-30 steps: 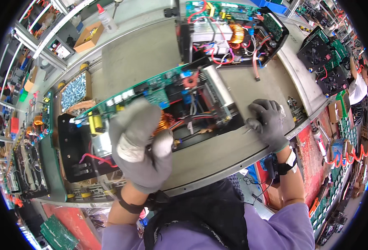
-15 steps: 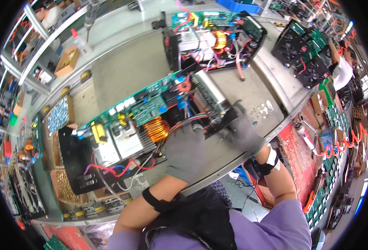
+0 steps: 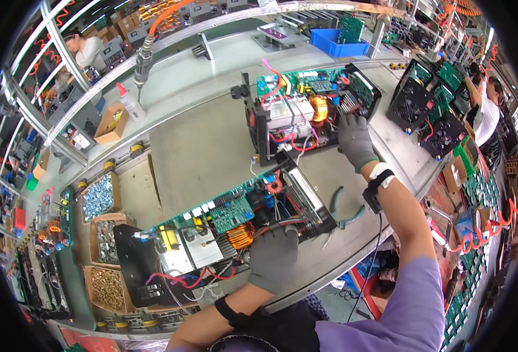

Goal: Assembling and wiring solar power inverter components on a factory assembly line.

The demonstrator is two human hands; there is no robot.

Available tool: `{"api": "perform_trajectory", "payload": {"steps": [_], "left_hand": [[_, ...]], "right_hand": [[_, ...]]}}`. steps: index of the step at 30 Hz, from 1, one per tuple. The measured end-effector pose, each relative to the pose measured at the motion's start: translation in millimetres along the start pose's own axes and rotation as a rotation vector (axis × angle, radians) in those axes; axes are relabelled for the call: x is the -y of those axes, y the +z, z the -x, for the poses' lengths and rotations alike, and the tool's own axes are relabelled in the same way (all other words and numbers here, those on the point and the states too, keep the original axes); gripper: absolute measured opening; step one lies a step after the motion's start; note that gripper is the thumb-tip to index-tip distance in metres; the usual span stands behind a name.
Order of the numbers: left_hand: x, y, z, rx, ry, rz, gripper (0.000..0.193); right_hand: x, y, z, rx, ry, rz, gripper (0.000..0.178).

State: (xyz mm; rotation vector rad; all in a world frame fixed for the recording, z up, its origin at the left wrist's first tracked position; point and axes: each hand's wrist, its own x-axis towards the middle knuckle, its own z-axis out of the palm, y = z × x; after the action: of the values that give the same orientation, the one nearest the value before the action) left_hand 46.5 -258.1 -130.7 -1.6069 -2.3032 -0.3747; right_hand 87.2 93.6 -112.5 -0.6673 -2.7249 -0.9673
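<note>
My left hand (image 3: 275, 258), in a grey glove, is closed at the coloured wires (image 3: 283, 223) of the nearer open electronic unit (image 3: 188, 249). This unit has a green circuit board (image 3: 232, 215), a copper-wound coil (image 3: 239, 236) and pale metal blocks. My right hand (image 3: 357, 139), also gloved, reaches to the front right side of a second open unit (image 3: 285, 111), its fingers closed at the loose wires there; the fingertips are partly hidden. Between the two units' right ends, pliers (image 3: 347, 214) with teal handles lie on the bench, jaws not clearly visible.
Cardboard boxes of brass fasteners (image 3: 107, 288) and silver screws (image 3: 99, 196) stand at the left. A power screwdriver (image 3: 144, 67) hangs above a white bottle (image 3: 131, 105). Black fan units (image 3: 414, 108) stand at the right, near another person (image 3: 486, 114). A blue bin (image 3: 338, 46) sits behind.
My right hand has left the nearer unit's right end and moved up to the far unit, leaving the pliers on the bench. My left hand stays at the nearer unit's wires. The view has shifted.
</note>
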Motion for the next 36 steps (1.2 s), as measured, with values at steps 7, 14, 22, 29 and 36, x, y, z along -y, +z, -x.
{"api": "perform_trajectory", "payload": {"steps": [7, 14, 22, 29, 36], "left_hand": [[2, 1, -1, 0.115, 0.022, 0.034, 0.016], [13, -3, -3, 0.255, -0.127, 0.499, 0.023], [26, -24, 1, 0.375, -0.134, 0.426, 0.024], [36, -29, 10, 0.299, -0.09, 0.362, 0.021], [30, -55, 44, 0.099, -0.142, 0.343, 0.031]], "right_hand": [[-11, 27, -3, -0.098, -0.124, -0.084, 0.013], [-26, 24, -16, 0.022, -0.406, -0.01, 0.018], [9, -67, 33, 0.004, -0.296, -0.299, 0.033], [68, -123, 143, 0.029, -0.474, -0.682, 0.044], [41, -86, 178, 0.097, -0.323, -0.659, 0.017]]}}
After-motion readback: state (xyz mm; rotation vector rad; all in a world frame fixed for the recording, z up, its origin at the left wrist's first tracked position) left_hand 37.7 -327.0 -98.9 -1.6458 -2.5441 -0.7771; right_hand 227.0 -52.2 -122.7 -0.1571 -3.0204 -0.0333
